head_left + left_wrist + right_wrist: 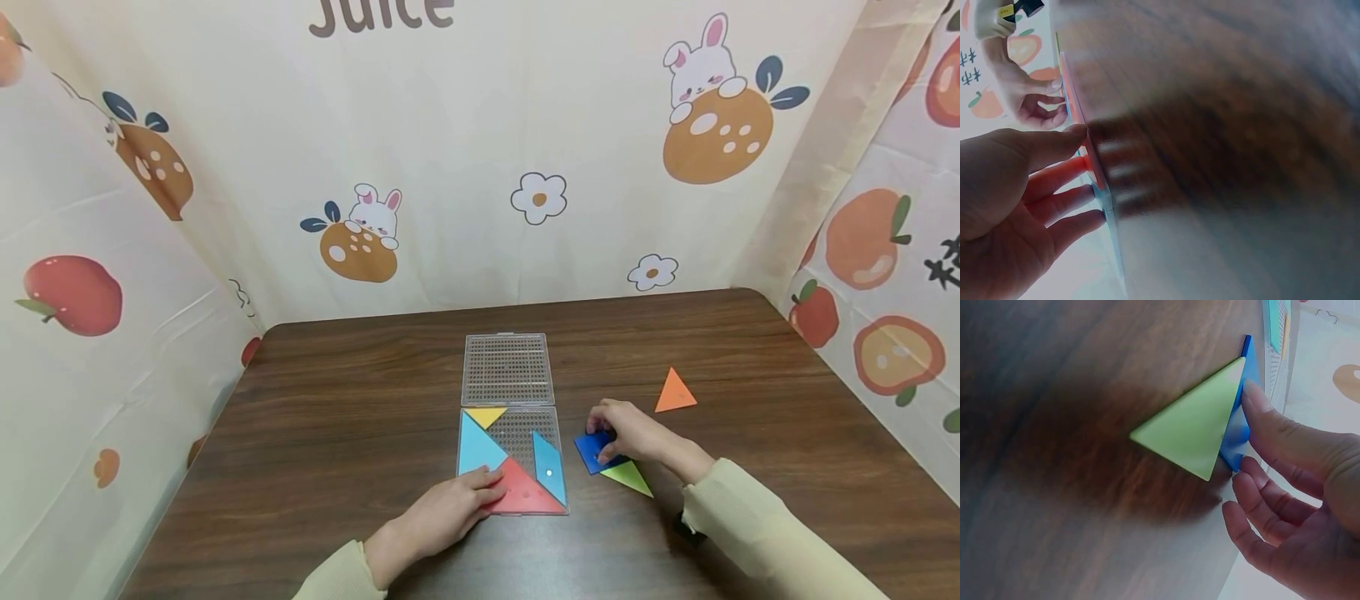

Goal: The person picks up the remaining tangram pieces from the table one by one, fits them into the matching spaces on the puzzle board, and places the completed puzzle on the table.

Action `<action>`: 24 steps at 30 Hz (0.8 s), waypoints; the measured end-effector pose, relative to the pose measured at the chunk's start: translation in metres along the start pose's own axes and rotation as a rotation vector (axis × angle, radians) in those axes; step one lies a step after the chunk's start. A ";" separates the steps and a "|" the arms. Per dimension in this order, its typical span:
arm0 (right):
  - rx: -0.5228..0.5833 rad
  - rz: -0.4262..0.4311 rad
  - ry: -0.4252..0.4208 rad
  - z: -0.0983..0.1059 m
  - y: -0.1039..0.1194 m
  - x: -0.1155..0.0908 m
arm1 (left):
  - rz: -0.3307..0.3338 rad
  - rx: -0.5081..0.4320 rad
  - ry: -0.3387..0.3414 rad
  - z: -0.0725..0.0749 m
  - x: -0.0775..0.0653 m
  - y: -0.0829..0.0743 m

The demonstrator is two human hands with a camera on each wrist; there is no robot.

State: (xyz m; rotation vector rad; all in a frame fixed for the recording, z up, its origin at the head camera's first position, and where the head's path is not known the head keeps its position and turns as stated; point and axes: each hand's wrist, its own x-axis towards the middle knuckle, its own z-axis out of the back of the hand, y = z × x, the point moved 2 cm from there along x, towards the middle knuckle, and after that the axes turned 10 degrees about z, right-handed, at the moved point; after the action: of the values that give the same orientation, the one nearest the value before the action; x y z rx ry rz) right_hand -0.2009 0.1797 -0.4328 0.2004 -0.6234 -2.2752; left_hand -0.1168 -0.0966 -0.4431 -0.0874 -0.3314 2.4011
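Note:
My left hand rests its fingertips on the red triangle and the near left edge of a clear case's tray. In the left wrist view, its thumb and extended fingers touch along that edge. The tray also has a large light blue triangle, a small yellow triangle and a blue parallelogram in it. To the right of the case, my right hand pinches a dark blue square tangram piece, partly covered by the fingers. A green triangle lies against it on the near side.
An orange triangle lies on the wooden table, beyond the right hand. The case's textured lid lies opened flat behind the tray. Printed curtains border the table at the back and both sides.

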 end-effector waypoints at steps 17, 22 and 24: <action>0.088 -0.077 0.023 0.000 -0.007 -0.001 | -0.003 0.006 -0.010 0.000 0.000 0.000; 0.086 -0.066 0.016 0.001 -0.007 -0.002 | -0.003 0.006 -0.014 0.000 0.000 0.000; 0.085 -0.057 0.012 0.002 -0.007 -0.002 | 0.001 0.002 -0.010 0.000 0.000 0.000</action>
State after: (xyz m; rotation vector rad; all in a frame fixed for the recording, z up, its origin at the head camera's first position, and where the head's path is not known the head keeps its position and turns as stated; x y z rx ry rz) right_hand -0.2044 0.1863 -0.4351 0.2761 -0.7173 -2.3025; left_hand -0.1166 -0.0964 -0.4433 -0.0749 -0.3329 2.4035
